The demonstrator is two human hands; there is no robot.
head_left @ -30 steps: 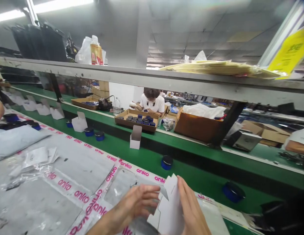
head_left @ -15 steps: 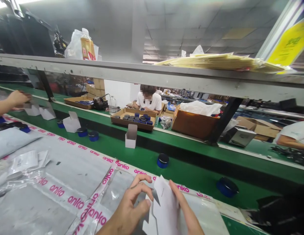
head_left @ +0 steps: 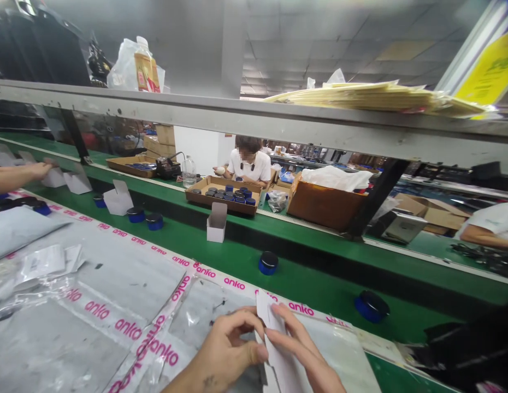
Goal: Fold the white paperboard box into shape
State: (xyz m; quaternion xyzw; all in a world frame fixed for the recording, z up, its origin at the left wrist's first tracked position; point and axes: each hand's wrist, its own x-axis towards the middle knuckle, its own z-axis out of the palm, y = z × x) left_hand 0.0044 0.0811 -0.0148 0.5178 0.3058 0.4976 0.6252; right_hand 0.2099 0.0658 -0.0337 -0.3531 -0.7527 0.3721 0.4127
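A white cardboard box (head_left: 283, 355), partly folded with its flaps standing up, is between my hands at the bottom of the head view. My left hand (head_left: 229, 344) pinches its left edge with thumb and bent fingers. On the right side, my right hand (head_left: 307, 349) presses its fingers along the panel and flaps. Beyond them on the green belt lies a blue jar with a black lid (head_left: 268, 263), and another blue jar (head_left: 372, 306) is farther right. An open white box (head_left: 217, 222) stands upright farther back. The box's lower end runs out of frame.
A grey work surface (head_left: 151, 289) with pink-lettered tape lies before me. Along the green belt (head_left: 237, 256) stand more white boxes and blue jars. A cardboard tray (head_left: 221, 203) of jars sits behind. A co-worker's hand (head_left: 36, 172) is at far left; another person (head_left: 249, 164) sits opposite.
My right fingers have bent inward over the box's flaps, and my left fingers have closed in on its edge. The jars and boxes on the belt have shifted slightly left in view.
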